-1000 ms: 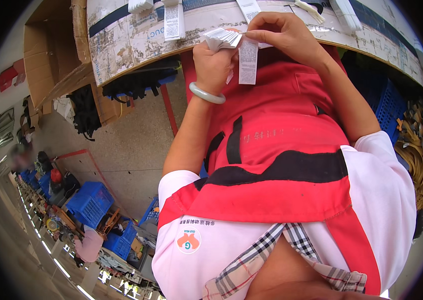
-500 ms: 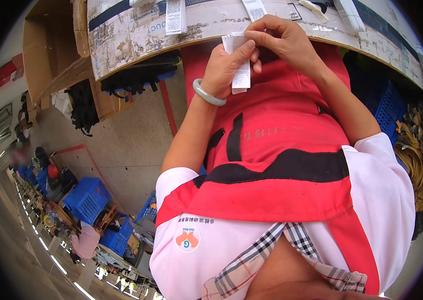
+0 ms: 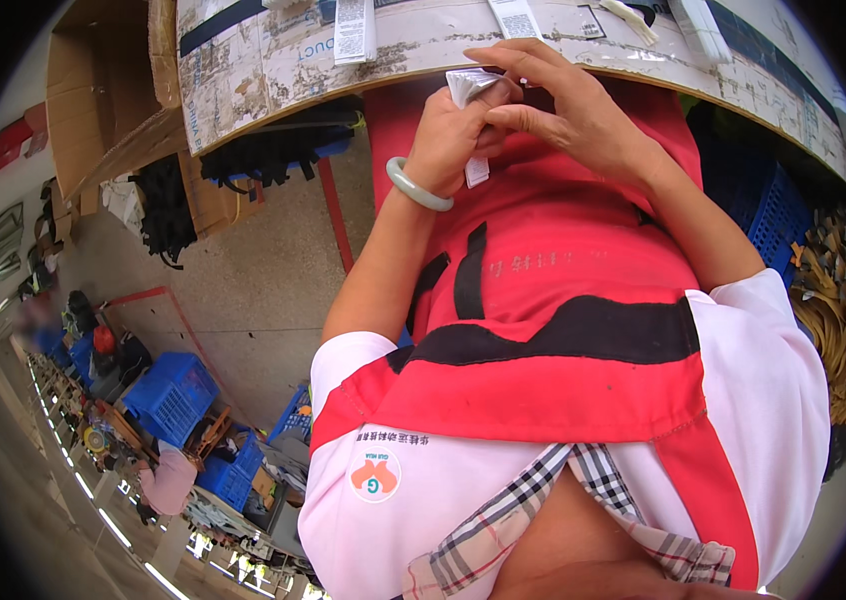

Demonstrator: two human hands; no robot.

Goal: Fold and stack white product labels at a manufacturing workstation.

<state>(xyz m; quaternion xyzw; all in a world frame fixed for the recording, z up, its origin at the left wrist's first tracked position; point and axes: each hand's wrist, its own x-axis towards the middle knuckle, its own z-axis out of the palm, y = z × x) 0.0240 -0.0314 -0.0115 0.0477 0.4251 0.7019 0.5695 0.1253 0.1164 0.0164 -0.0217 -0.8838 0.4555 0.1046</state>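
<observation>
Your left hand (image 3: 451, 132) is pinching a stack of narrow white printed strips (image 3: 467, 84), long axis running toward you; your right hand (image 3: 581, 112), grip spread, is hovering just rightward.

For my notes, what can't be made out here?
In the head view:
White label bundle: middle hidden by the left hand.
Right hand: its own fingers hide whether it holds anything.
White strip on the table: far end cut off by the top edge.
Distant co-worker: hands too small to tell.
</observation>
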